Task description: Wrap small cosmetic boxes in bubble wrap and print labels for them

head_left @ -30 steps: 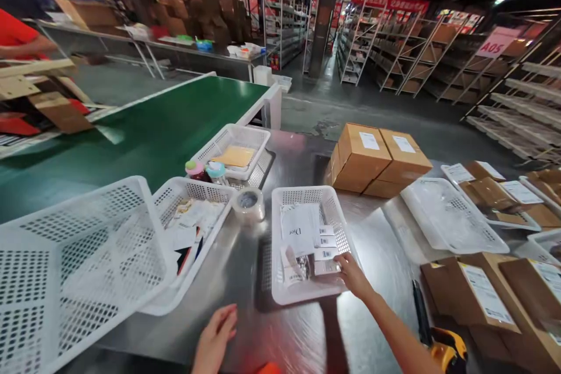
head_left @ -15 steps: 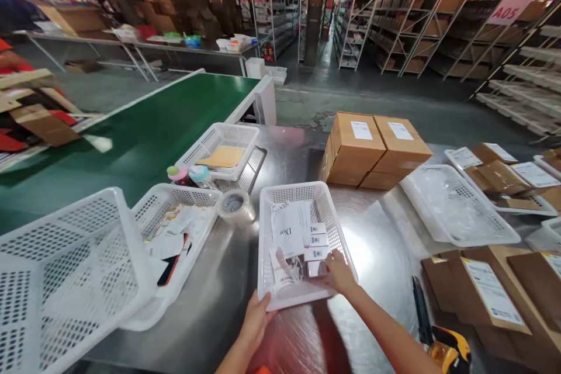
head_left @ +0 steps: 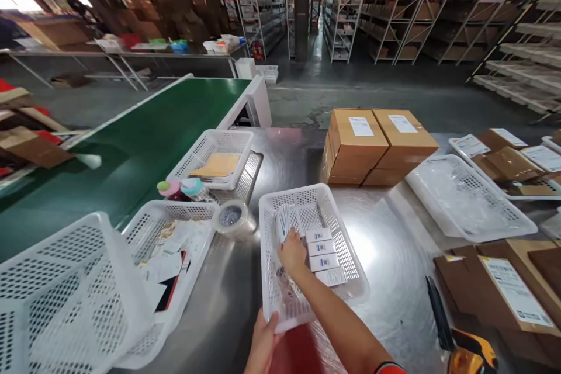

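A white perforated plastic basket point(head_left: 322, 198) stands on the metal table, slightly askew. My left hand point(head_left: 263, 336) grips its near left corner, thumb over the rim. Inside the basket, my right hand point(head_left: 293, 252) has its fingers closed on the white papers point(head_left: 284, 219) at the left side, whose edges tilt upward. Beside that hand, several small white boxes point(head_left: 323, 248) with blue-printed labels lie in a column. A clear plastic-wrapped item point(head_left: 291, 295) lies nearer me, partly covered by my right wrist.
Left stand a tape roll point(head_left: 234, 217), a basket of paper scraps point(head_left: 169, 207), a tilted empty basket point(head_left: 94, 228) and two bottles point(head_left: 193, 187). A green conveyor point(head_left: 144, 128) runs behind. Cartons point(head_left: 357, 149), a bag-filled basket point(head_left: 471, 198) and a yellow-black tool point(head_left: 467, 350) are right.
My right hand has moved from the small boxes leftward onto the white papers, which now stand tilted. The lowest box lies in line with the others. My left hand stays on the basket corner.
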A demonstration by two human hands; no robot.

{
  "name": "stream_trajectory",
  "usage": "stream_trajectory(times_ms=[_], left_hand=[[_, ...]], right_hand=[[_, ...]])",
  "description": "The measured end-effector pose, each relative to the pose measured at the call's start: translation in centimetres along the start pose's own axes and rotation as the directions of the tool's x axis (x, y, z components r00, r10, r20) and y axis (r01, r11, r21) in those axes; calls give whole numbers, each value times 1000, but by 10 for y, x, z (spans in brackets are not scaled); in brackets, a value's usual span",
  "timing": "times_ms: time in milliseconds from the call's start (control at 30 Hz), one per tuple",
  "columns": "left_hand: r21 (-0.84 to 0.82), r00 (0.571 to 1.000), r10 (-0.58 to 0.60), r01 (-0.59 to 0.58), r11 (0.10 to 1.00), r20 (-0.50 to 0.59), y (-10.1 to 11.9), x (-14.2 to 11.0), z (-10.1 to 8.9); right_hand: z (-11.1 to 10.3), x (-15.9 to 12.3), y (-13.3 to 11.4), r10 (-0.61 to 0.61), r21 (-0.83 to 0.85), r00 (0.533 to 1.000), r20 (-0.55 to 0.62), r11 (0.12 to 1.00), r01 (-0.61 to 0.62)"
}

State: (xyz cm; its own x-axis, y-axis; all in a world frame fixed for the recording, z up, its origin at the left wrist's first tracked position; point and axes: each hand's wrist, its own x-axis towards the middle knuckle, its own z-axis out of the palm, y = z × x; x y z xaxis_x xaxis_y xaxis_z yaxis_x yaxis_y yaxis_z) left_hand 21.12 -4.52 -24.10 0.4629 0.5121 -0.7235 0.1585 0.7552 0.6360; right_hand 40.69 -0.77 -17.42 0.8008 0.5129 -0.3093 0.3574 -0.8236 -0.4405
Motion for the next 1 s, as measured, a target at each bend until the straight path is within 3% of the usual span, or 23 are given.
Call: stream_trajectory(times_ms=[133, 200, 300, 400, 533, 600, 700, 867, 1000], left_hand=[[41, 1000, 19, -20, 999, 21, 0, -1, -1], [42, 1000, 23, -24, 999, 20, 1, -2, -1], [43, 999, 33, -33, 999, -4, 2, -2, 1], [46, 999, 34, -33, 998, -16, 3, -3, 3], [50, 999, 18, -17, 999, -32, 5, -3, 5], [50, 999, 10, -8, 999, -47, 5, -3, 6], [32, 999, 8, -7, 999, -53, 7, -4, 8], [27, 999, 16, -15, 1000, -31, 13, -9, 12], [33, 999, 13, -12, 999, -38, 7, -4, 8]], right_hand=[[-2, -3, -14, 3, -6, 997, 76, 1000, -2], [-20, 5, -6, -3, -12, 996, 84, 1000, 4], [-63, 24, 16, -43, -18, 998, 55, 999, 44], [-113, 46, 36, -203, -71, 979, -16, 977, 202], [-156, 79, 46, -479, -229, 877, 28, 851, 472], [-160, 93, 47, -519, -256, 849, 99, 811, 526], [-147, 111, 46, -542, -288, 825, 157, 774, 563], [-121, 129, 41, -558, -364, 823, 100, 750, 553], [-119, 140, 42, -570, -374, 812, 123, 732, 570]])
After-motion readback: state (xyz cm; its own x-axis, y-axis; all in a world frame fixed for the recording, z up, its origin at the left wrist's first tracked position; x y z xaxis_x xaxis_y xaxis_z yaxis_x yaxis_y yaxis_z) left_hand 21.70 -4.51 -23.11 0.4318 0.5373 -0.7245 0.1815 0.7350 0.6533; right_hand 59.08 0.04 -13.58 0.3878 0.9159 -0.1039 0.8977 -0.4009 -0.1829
